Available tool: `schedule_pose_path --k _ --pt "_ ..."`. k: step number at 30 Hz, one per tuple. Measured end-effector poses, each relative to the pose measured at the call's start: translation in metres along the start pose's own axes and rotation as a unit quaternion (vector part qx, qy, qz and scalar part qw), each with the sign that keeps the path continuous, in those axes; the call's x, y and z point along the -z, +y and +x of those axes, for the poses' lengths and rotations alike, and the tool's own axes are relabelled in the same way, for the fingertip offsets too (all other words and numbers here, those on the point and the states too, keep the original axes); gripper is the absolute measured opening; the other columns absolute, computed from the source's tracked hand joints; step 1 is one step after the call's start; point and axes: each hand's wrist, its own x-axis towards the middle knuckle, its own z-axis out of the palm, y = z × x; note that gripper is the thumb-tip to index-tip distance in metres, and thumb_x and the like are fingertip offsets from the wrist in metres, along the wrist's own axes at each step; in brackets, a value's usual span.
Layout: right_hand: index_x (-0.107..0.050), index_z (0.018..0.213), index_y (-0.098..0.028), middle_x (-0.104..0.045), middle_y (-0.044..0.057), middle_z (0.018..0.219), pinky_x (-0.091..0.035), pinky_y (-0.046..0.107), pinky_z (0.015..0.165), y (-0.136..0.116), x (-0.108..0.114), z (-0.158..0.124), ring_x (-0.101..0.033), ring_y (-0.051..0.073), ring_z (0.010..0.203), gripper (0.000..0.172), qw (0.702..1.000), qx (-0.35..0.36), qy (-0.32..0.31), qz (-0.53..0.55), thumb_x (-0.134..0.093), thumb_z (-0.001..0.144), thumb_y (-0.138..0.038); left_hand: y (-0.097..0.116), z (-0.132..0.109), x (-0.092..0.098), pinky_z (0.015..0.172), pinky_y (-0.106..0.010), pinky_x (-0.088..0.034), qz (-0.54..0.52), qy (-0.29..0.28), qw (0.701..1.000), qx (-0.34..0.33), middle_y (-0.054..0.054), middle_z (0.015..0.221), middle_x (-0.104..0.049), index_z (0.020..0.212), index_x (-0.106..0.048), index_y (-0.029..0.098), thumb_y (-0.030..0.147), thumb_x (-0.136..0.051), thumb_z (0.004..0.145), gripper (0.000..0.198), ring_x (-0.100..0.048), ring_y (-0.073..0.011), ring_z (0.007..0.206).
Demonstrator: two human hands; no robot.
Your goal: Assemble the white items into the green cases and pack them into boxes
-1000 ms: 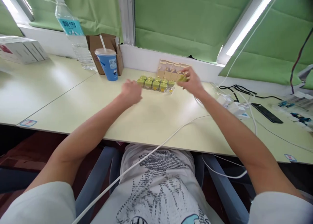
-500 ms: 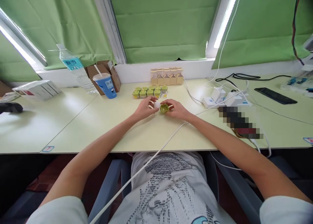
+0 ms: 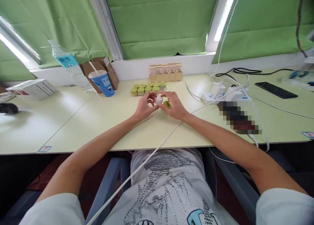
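Note:
A small white rounded piece is pinched in front of me, just above the table. My left hand closes on it from the left with thumb and fingers. From the other side, the thumb and index finger of my right hand meet the same piece. A hollow green cap-like piece shows between the right thumb and fingers; whether it lies on the table or touches the hand I cannot tell. Several small clear containers with green lids stand in rows just beyond my hands.
Several small open cardboard boxes line the wall. Left are a blue cup, a water bottle and a white box. A power strip and a phone lie right. A white cable crosses the table.
My right hand has shifted from gripping the green cap-like piece to touching the white piece with its fingertips. The white piece has turned slightly in my left hand. The camera view has shifted a little.

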Motion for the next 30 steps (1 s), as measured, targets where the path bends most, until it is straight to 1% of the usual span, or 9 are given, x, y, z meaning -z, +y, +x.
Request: schedule_pose_path --k 6,8,11,14,16,18,23,27,30 --pt "-0.068 0.141 -0.027 -0.077 0.012 0.134 -0.062 0.047 0.102 -0.01 -0.01 0.006 -0.072 0.029 0.115 0.048 0.993 -0.035 0.053 0.1 -0.065 0.108 -0.062 0.007 0.001 -0.003 0.082 -0.033 -0.065 -0.014 -0.002 0.999 -0.046 -0.008 0.122 -0.072 0.127 -0.062 0.024 0.042 -0.094 0.086 0.056 -0.073 -0.0187 0.1" --pt "-0.066 0.134 -0.027 -0.077 0.01 0.127 -0.065 0.042 0.094 -0.009 -0.009 0.007 -0.075 0.024 0.104 0.052 0.981 -0.08 0.078 0.16 -0.071 0.103 -0.069 0.004 0.002 -0.001 0.088 -0.037 -0.066 0.016 -0.013 0.999 -0.043 -0.011 0.13 -0.071 0.135 -0.061 0.024 0.045 -0.097 0.084 0.067 -0.073 -0.0223 0.108" --pt "-0.064 0.12 -0.028 -0.073 0.004 0.117 -0.067 0.039 0.094 -0.007 -0.005 0.008 -0.078 0.021 0.098 0.061 0.949 -0.159 0.099 0.254 -0.086 0.088 -0.076 -0.004 0.002 0.0 0.101 -0.045 -0.064 0.095 -0.063 0.993 -0.016 -0.016 0.143 -0.069 0.141 -0.064 0.024 0.046 -0.102 0.076 0.078 -0.071 -0.0304 0.125" --pt "-0.066 0.113 -0.029 -0.069 0.0 0.106 -0.067 0.033 0.079 -0.007 -0.001 0.007 -0.079 0.02 0.091 0.067 0.915 -0.218 0.104 0.322 -0.098 0.075 -0.074 -0.012 0.001 -0.002 0.104 -0.047 -0.062 0.147 -0.128 0.981 0.02 -0.012 0.13 -0.076 0.127 -0.075 0.021 0.04 -0.1 0.075 0.06 -0.071 -0.0332 0.123" --pt "-0.068 0.118 -0.031 -0.066 -0.003 0.096 -0.062 0.029 0.066 -0.007 0.002 0.007 -0.074 0.016 0.079 0.069 0.902 -0.235 0.103 0.346 -0.1 0.073 -0.072 -0.016 0.001 -0.004 0.102 -0.045 -0.061 0.158 -0.16 0.974 0.03 -0.009 0.113 -0.08 0.11 -0.078 0.02 0.036 -0.09 0.084 0.033 -0.074 -0.0299 0.112" --pt "-0.071 0.121 -0.032 -0.064 -0.005 0.09 -0.058 0.027 0.061 -0.008 0.003 0.006 -0.069 0.014 0.073 0.068 0.895 -0.242 0.097 0.361 -0.102 0.073 -0.069 -0.015 0.0 -0.006 0.099 -0.043 -0.062 0.153 -0.171 0.973 0.032 -0.008 0.111 -0.081 0.109 -0.078 0.019 0.029 -0.08 0.091 0.021 -0.075 -0.0269 0.107" --pt "-0.077 0.117 -0.027 -0.069 -0.004 0.09 -0.06 0.027 0.069 -0.013 0.004 0.005 -0.068 0.012 0.074 0.068 0.868 -0.266 0.072 0.414 -0.108 0.068 -0.063 0.0 -0.007 -0.01 0.103 -0.042 -0.061 0.095 -0.176 0.979 0.034 -0.014 0.134 -0.077 0.144 -0.064 0.019 0.028 -0.085 0.085 0.064 -0.074 -0.0269 0.117" --pt "-0.079 0.119 -0.026 -0.078 -0.002 0.108 -0.067 0.032 0.081 -0.02 0.003 0.005 -0.076 0.014 0.082 0.069 0.849 -0.27 0.032 0.453 -0.112 0.064 -0.052 0.008 -0.01 -0.014 0.093 -0.039 -0.059 0.088 -0.173 0.979 0.06 -0.01 0.123 -0.077 0.146 -0.061 0.019 0.042 -0.085 0.09 0.065 -0.072 -0.025 0.106" --pt "-0.077 0.121 -0.029 -0.081 -0.001 0.107 -0.069 0.035 0.083 -0.024 0.002 0.005 -0.08 0.018 0.087 0.066 0.846 -0.264 0.018 0.462 -0.109 0.069 -0.054 0.006 -0.008 -0.014 0.086 -0.036 -0.058 0.082 -0.161 0.981 0.078 -0.006 0.113 -0.077 0.145 -0.061 0.019 0.044 -0.086 0.088 0.067 -0.071 -0.023 0.098"
